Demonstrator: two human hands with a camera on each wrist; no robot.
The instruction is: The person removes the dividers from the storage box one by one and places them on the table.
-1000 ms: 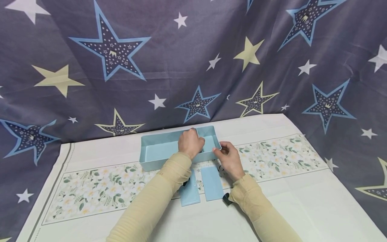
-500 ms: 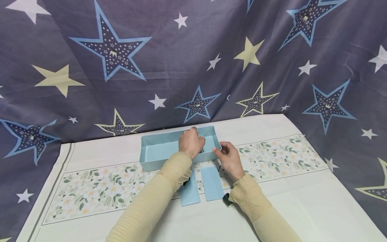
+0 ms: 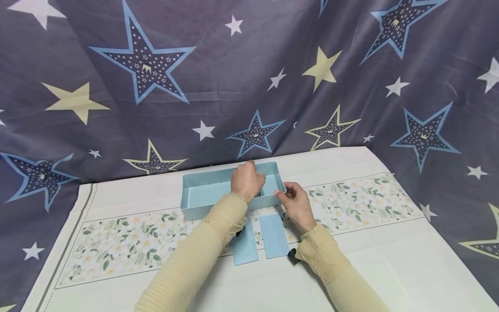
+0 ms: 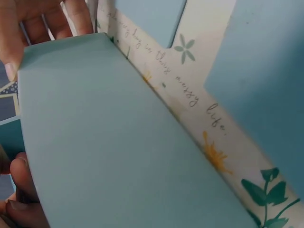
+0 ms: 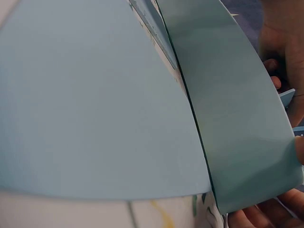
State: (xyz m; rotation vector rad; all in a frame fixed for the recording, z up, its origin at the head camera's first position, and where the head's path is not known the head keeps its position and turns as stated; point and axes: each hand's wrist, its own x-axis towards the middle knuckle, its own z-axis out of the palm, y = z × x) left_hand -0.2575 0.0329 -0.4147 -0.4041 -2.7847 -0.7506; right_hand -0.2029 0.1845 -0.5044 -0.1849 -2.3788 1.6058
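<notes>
A long light-blue open-topped box [image 3: 200, 212] stands toward the back of the table. My left hand [image 3: 247, 181] reaches inside it, fingers curled on a small light-blue divider [image 5: 287, 97], whose edge shows beside the fingers in the right wrist view. Most of that divider is hidden by the hand. At the box's right end, my right hand [image 3: 298, 207] grips the near corner, thumb at the rim and fingers around the outside of the end wall. Two flat light-blue panels, a left one [image 3: 245, 251] and a right one [image 3: 274, 237], lie in front of the box.
A white tablecloth [image 3: 390, 268] with a floral band [image 3: 124, 247] covers the table. Behind the table and along its right side hangs a dark star-print curtain [image 3: 218, 82]. Each wrist wears a small black device; the right one [image 3: 293, 256] sits beside the right panel.
My left hand has risen slightly and tilted within the box, now covering the divider's far edge. My right hand, the box and both panels look still.
</notes>
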